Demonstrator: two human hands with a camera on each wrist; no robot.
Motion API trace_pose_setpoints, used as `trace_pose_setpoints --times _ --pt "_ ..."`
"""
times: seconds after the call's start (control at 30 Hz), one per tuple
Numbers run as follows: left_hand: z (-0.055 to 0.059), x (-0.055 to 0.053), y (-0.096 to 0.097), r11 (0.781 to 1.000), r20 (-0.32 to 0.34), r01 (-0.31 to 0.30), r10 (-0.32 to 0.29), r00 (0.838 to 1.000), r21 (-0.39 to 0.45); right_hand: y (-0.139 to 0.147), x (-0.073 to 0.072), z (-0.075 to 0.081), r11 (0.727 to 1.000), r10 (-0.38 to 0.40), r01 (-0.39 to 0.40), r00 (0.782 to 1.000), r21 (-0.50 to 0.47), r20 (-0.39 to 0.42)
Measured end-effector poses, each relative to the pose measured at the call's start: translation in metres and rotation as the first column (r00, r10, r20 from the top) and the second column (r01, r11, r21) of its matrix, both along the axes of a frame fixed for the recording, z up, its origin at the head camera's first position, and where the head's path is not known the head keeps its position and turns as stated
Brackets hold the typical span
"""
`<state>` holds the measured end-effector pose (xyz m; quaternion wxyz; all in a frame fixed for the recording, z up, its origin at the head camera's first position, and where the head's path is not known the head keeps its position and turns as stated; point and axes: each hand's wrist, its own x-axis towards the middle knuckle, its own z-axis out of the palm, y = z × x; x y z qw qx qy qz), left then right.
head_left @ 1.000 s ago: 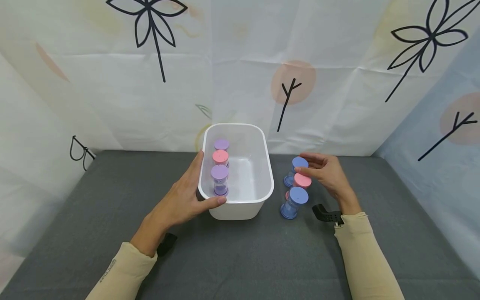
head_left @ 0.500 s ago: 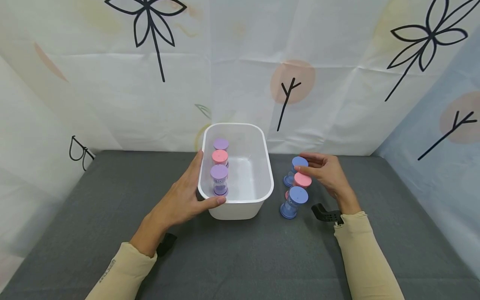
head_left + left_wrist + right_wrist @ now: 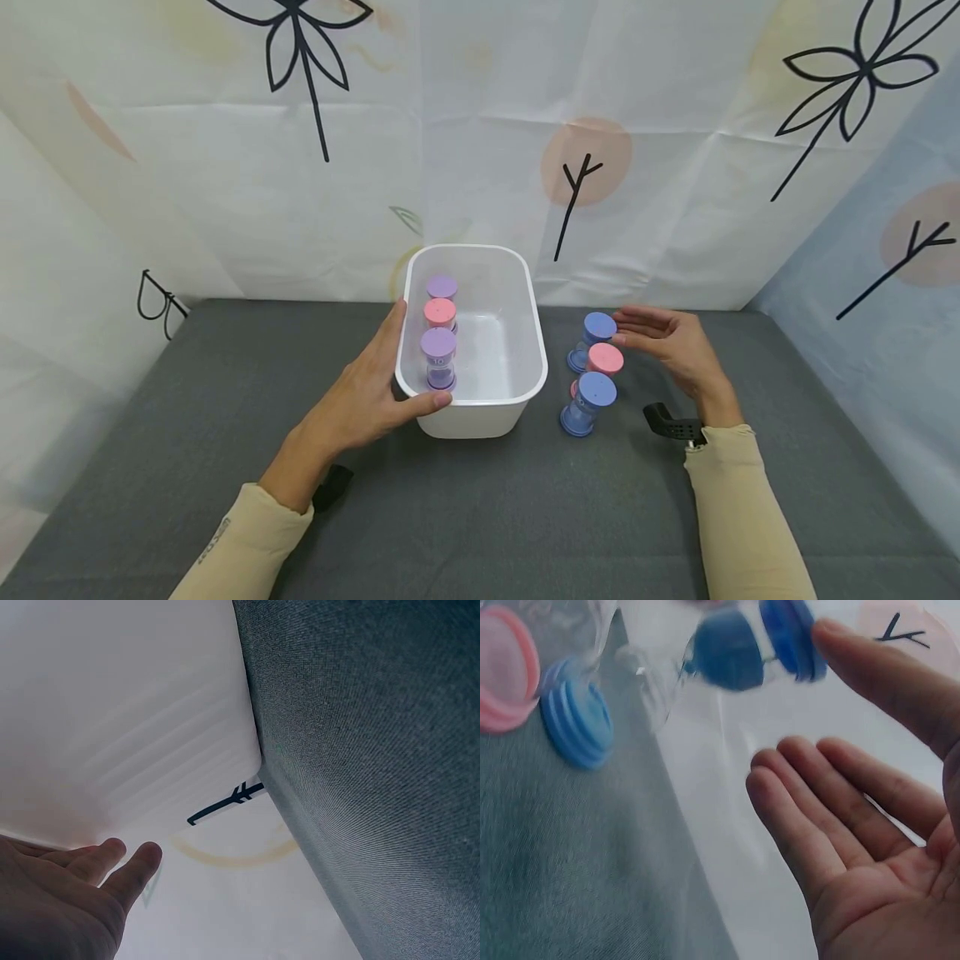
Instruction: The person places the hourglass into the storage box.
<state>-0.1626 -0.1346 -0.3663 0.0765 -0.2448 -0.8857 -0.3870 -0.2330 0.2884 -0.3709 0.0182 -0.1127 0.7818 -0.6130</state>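
R hand (image 3: pixel 677 343) loose, held nothing, rt of ctr.
Far blue timer (image 3: pixel 599 325) stood upright just left, R nearer; L hand (image 3: pixel 360 398), fingers straight, touched white bin (image 3: pixel 474 423).

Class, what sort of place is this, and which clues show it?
Probably a small tabletop filming or activity set-up: a grey cloth-like surface, a printed fabric backdrop and a white bin.

From here I count two hands (image 3: pixel 367 396), one white tub (image 3: pixel 491 354), two purple timers (image 3: pixel 439 360), two pink timers (image 3: pixel 439 313) and two blue timers (image 3: pixel 588 405).
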Motion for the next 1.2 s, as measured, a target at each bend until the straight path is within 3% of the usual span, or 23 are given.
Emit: trace_pose_setpoints --times 0.2,0.33,0.77,1.2 --pt "0.0 0.0 0.0 1.0 -0.006 -0.002 0.002 1.0 -0.004 0.0 -0.004 -0.009 0.991 0.114 -0.114 0.993 -0.065 -0.01" --pt "0.001 -0.001 0.0 1.0 -0.015 -0.002 0.002 1.0 -0.008 -0.005 -0.007 -0.013 0.985 0.135 -0.138 0.99 -0.102 -0.039" --pt "0.001 0.0 -0.001 1.0 0.0 -0.006 0.006 1.0 -0.006 -0.022 -0.009 -0.017 0.992 0.09 -0.096 0.993 -0.084 -0.077" --pt "0.001 0.0 -0.002 1.0 0.006 -0.008 0.008 1.0 -0.014 -0.015 -0.007 -0.018 0.997 0.007 -0.013 0.997 -0.08 -0.078"
